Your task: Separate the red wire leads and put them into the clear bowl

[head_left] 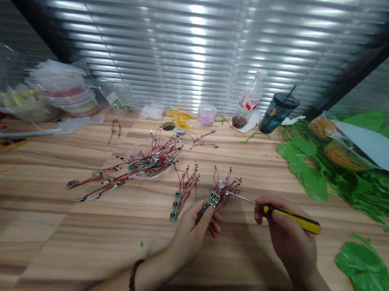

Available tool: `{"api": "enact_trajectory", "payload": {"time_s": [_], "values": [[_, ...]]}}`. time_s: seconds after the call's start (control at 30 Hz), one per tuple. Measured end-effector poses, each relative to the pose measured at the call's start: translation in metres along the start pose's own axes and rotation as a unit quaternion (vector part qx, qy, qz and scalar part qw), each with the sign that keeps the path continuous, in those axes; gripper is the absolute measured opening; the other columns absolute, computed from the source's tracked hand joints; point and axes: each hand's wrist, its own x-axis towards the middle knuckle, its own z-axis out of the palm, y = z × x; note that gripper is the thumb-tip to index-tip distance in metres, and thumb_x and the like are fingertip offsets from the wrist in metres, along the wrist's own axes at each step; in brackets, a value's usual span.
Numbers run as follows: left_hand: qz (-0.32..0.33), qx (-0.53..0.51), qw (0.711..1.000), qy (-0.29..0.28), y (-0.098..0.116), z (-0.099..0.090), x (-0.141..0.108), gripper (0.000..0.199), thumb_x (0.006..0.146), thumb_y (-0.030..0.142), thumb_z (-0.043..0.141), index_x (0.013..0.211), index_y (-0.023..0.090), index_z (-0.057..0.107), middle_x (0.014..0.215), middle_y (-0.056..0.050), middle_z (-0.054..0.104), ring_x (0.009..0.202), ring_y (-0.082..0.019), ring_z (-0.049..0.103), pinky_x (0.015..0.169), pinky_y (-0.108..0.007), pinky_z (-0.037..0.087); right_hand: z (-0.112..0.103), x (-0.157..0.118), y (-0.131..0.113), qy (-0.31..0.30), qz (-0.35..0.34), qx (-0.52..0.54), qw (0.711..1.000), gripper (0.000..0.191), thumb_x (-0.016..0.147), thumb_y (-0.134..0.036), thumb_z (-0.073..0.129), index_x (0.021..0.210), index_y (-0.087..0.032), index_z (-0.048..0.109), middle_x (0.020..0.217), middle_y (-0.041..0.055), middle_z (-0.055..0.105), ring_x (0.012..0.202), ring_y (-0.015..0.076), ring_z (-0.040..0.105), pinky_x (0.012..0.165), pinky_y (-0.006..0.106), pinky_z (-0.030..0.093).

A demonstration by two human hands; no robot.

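Note:
Between the thumb and fingers of my left hand [194,226] is a small green circuit board [213,199] with black components and red and black wires fanning from its far end. My right hand [288,231] is closed around a yellow and black screwdriver [296,219]. Its metal tip reaches the wires near the board's far end; whether it touches them I cannot tell. A similar wired circuit board [176,206] lies on the table just left of my left hand. Farther left, a tangled pile of red and black wired parts [154,160] sits on a clear round plastic lid.
At the back stand a plastic bottle [251,97], a dark tumbler [277,113] with a straw and a tub of pink bits [207,115]. Green plastic strips [356,185] spread along the right. Stacked plastic tubs [70,97] are at back left. Blinds hang behind the wooden table [89,246].

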Motion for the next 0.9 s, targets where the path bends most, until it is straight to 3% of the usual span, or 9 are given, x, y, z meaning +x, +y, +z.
{"api": "enact_trajectory", "payload": {"time_s": [0.13,0.23,0.33,0.4,0.5,0.57,0.67,0.8,0.9], "values": [[0.005,0.006,1.000,0.002,-0.002,-0.002,0.000,0.041,0.082,0.050,0.048,0.086,0.010,0.051,0.072,-0.001,0.054,0.055,-0.004,0.053,0.048,-0.014,0.043,-0.004,-0.003,-0.004,-0.085,-0.032,-0.167,0.982,0.017,0.084,-0.021,0.055,0.093,-0.024,0.069,0.076,0.0018,0.061,0.068,0.0157,0.056,0.061,0.029,0.044],[0.003,-0.031,0.999,0.022,-0.003,-0.002,0.000,0.042,0.084,0.051,0.044,0.086,0.010,0.051,0.076,-0.002,0.055,0.057,-0.004,0.053,0.048,-0.014,0.042,-0.004,0.001,-0.007,-0.020,-0.075,-0.266,0.961,0.016,0.088,-0.024,0.051,0.082,-0.022,0.065,0.073,0.0017,0.057,0.068,0.0157,0.054,0.061,0.028,0.042],[-0.002,-0.091,0.996,0.019,-0.003,-0.002,0.001,0.042,0.083,0.051,0.046,0.083,0.009,0.051,0.075,-0.003,0.056,0.059,-0.005,0.053,0.049,-0.015,0.042,-0.013,0.011,-0.005,0.010,-0.109,-0.428,0.897,0.025,0.088,-0.028,0.049,0.067,-0.019,0.059,0.076,0.0053,0.053,0.073,0.0184,0.054,0.064,0.030,0.041],[-0.005,-0.131,0.991,0.006,-0.002,-0.002,0.002,0.042,0.081,0.050,0.050,0.084,0.009,0.052,0.077,-0.005,0.059,0.062,-0.006,0.053,0.052,-0.016,0.042,-0.023,0.020,0.003,-0.015,-0.102,-0.508,0.855,0.018,0.086,-0.029,0.050,0.078,-0.018,0.061,0.084,0.0081,0.056,0.081,0.0215,0.056,0.070,0.033,0.043],[-0.006,-0.152,0.988,-0.003,-0.001,-0.003,0.002,0.042,0.080,0.048,0.053,0.093,0.009,0.053,0.089,-0.010,0.064,0.067,-0.007,0.056,0.056,-0.017,0.044,-0.035,0.027,0.021,-0.064,-0.037,-0.554,0.829,0.022,0.087,-0.025,0.046,0.104,-0.018,0.059,0.087,0.0083,0.064,0.081,0.0229,0.061,0.068,0.033,0.044],[-0.004,-0.142,0.990,-0.011,0.000,-0.004,0.002,0.043,0.081,0.048,0.053,0.101,0.009,0.053,0.100,-0.013,0.064,0.071,-0.008,0.058,0.058,-0.018,0.044,-0.037,0.030,0.034,-0.074,0.011,-0.567,0.820,0.026,0.085,-0.036,0.052,0.103,-0.016,0.057,0.083,0.0080,0.065,0.075,0.0234,0.061,0.064,0.033,0.043],[0.012,-0.083,0.996,-0.027,0.001,-0.004,0.001,0.045,0.083,0.049,0.048,0.104,0.009,0.052,0.106,-0.015,0.063,0.072,-0.009,0.060,0.058,-0.018,0.046,-0.032,0.031,0.047,-0.075,0.008,-0.578,0.812,0.039,0.075,-0.053,0.064,0.086,-0.016,0.058,0.080,0.0079,0.062,0.075,0.0241,0.058,0.065,0.034,0.043],[0.045,0.053,0.997,-0.040,-0.001,-0.004,-0.004,0.042,0.087,0.048,0.041,0.096,0.009,0.052,0.086,-0.007,0.062,0.063,-0.004,0.054,0.057,-0.014,0.044,-0.020,0.033,0.044,-0.013,-0.090,-0.542,0.835,0.045,0.068,-0.053,0.070,0.090,-0.015,0.060,0.092,0.0106,0.058,0.087,0.0255,0.055,0.075,0.039,0.045],[0.076,0.128,0.988,-0.051,-0.004,-0.004,-0.009,0.038,0.089,0.046,0.037,0.092,0.011,0.052,0.079,-0.003,0.057,0.062,-0.002,0.050,0.058,-0.013,0.042,-0.005,0.025,0.028,0.081,-0.189,-0.473,0.857,0.022,0.079,-0.036,0.064,0.088,-0.016,0.059,0.087,0.0083,0.058,0.084,0.0214,0.055,0.073,0.035,0.046]]}}
